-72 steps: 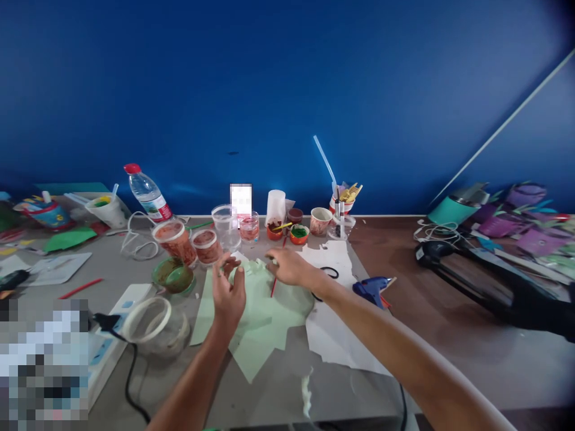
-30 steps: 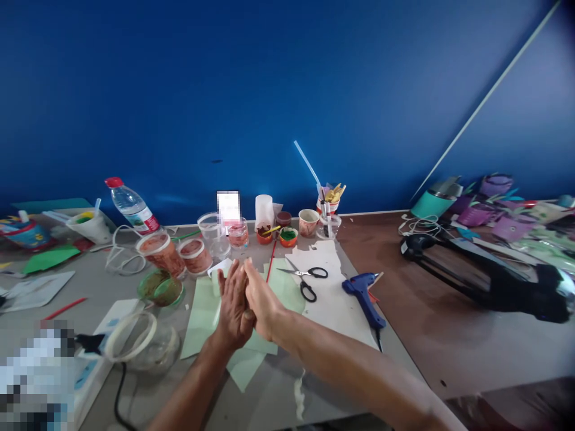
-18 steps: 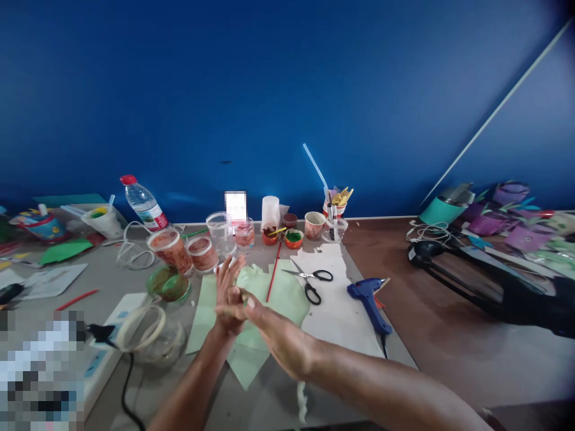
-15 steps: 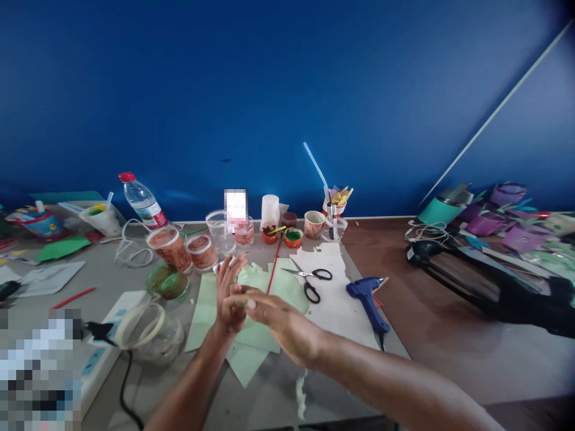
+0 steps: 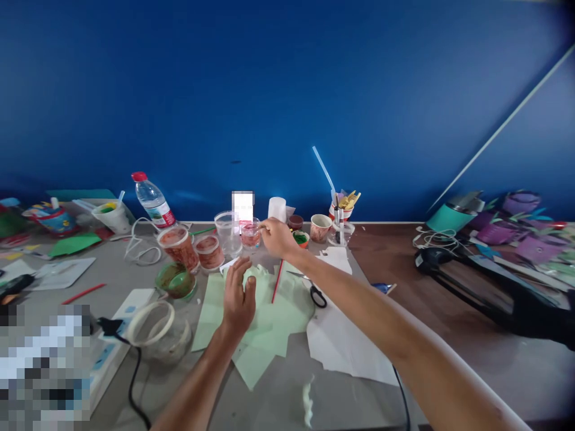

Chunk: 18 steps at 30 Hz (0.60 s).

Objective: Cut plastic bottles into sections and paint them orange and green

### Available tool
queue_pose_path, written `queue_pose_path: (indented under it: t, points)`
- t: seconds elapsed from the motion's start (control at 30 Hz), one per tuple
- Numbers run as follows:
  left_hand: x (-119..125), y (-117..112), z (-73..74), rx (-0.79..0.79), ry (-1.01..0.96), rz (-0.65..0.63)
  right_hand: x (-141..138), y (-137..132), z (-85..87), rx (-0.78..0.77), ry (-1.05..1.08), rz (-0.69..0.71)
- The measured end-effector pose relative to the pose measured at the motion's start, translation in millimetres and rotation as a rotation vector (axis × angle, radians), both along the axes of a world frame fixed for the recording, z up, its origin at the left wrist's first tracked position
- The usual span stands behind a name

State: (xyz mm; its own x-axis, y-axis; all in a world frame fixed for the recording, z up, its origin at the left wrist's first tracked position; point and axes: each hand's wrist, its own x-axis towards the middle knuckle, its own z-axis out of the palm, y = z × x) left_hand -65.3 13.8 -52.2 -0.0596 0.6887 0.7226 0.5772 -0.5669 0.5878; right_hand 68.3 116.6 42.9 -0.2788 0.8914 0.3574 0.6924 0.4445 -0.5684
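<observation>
I have the left hand [image 5: 239, 296] spread loosely above the pale green paper [image 5: 254, 362]; whether it touches, I can't tell. My right hand [image 5: 279, 238] reaches beside the small clear cup [image 5: 250, 239], fingers bent; I can't make out whether they pinch anything. Its forearm blocks my view of part of the scissors [image 5: 318, 297] and most of a blue tool [image 5: 381, 288]. A red stick [image 5: 277, 281] lies across the paper. Leftward on the worktop [image 5: 265, 413], an open jar [image 5: 155, 332] and a green-smeared bowl [image 5: 176, 282] crowd the space beside the power strip [image 5: 112, 341].
</observation>
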Motion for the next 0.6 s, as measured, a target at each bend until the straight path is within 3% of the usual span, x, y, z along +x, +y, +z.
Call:
queue_pose_path:
  t: [0.13, 0.37, 0.6]
  points:
    - [1.2, -1.5, -1.1, 0.009, 0.017, -0.015, -13.0, 25.1, -2.5, 0.015, -0.141, 0.077]
    - [3.5, -4.1, -0.5, -0.021, 0.014, -0.022, -23.0, 40.3, -9.2, -0.053, -0.351, 0.100]
    - [1.7, -5.3, 0.3, -0.010, -0.016, -0.030, -13.2, 49.5, 4.1, -0.005, -0.343, 0.085]
